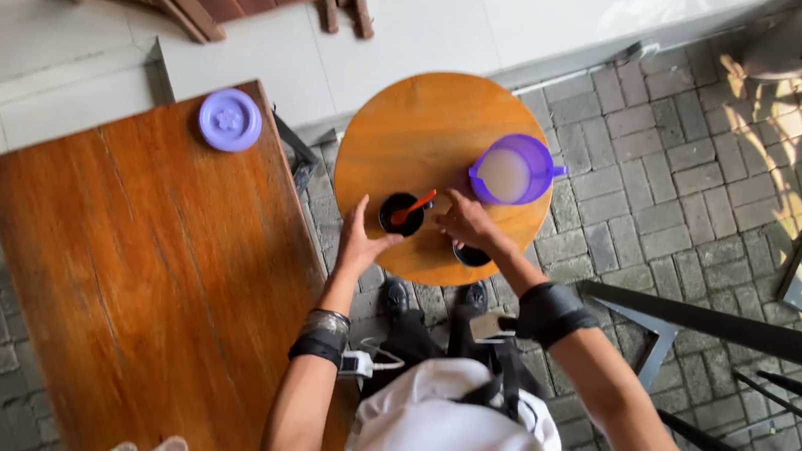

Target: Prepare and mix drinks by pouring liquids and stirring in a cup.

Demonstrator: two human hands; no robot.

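Spoon (412, 208) in dark cup (400, 214) | handle tilts upper-right | right hand (463, 222) grips

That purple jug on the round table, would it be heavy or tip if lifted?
The purple jug looks nearly full of pale liquid, so probably heavy. Lidless, it could slosh. Its side handle should help steady it.

I have one view only, from the camera on the person's head. It looks steeply down past the white-shirted chest to the grey paving. The small round wooden table (411, 136) sits near centre, fairly far below, the long rectangular wooden table (136, 256) fills the left, and black metal railings (761, 337) cross the right edge.
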